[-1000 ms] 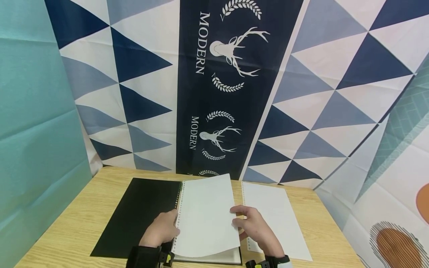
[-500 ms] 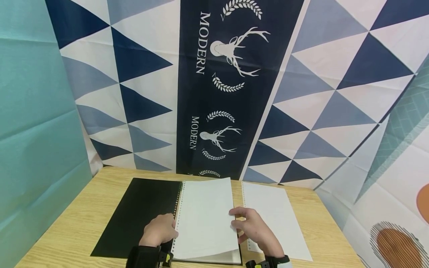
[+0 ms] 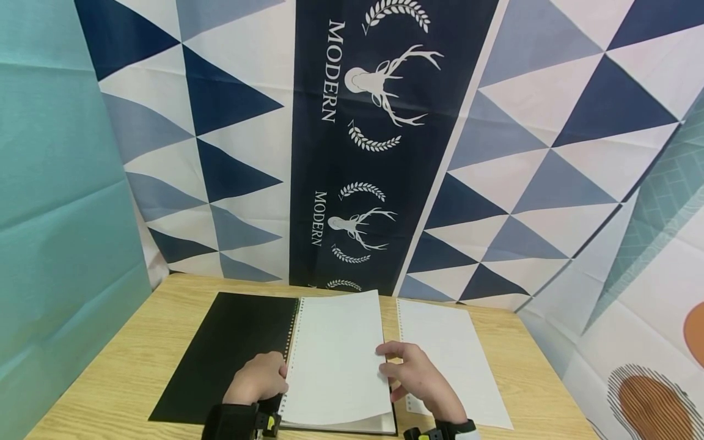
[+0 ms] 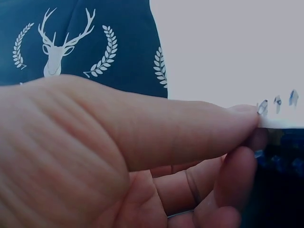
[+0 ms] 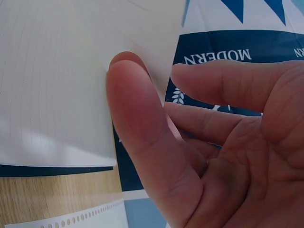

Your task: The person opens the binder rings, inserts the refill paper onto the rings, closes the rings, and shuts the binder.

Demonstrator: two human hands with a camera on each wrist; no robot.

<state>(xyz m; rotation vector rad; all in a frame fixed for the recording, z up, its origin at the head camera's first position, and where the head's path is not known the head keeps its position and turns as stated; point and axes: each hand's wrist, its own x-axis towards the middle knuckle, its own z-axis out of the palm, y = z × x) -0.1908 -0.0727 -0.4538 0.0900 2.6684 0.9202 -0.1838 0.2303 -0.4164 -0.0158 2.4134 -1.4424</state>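
A loose-leaf notebook lies open on the table, its black cover [image 3: 222, 354] folded out to the left. Over its right half rests a white sheet of punched paper [image 3: 338, 354], whose lower edge bows up from the pages beneath. At the spine, my left hand [image 3: 255, 377] pinches the sheet's punched edge; in the left wrist view the thumb [image 4: 190, 126] presses beside the holes. My right hand [image 3: 415, 373] holds the sheet's right edge between bent thumb and fingers. The right wrist view shows the thumb [image 5: 137, 109] over the paper. Part of the spine is hidden by my left hand.
Another punched white sheet [image 3: 451, 354] lies to the right of the notebook. The light wooden table [image 3: 110, 366] ends at a wall hung with patterned cloth [image 3: 236, 153]. A teal cloth [image 3: 60, 214] hangs at the left.
The sheet has dropped slightly onto the notebook and its far corner sits lower. My left hand has slid a little left and down along the spine; the right hand has barely moved.
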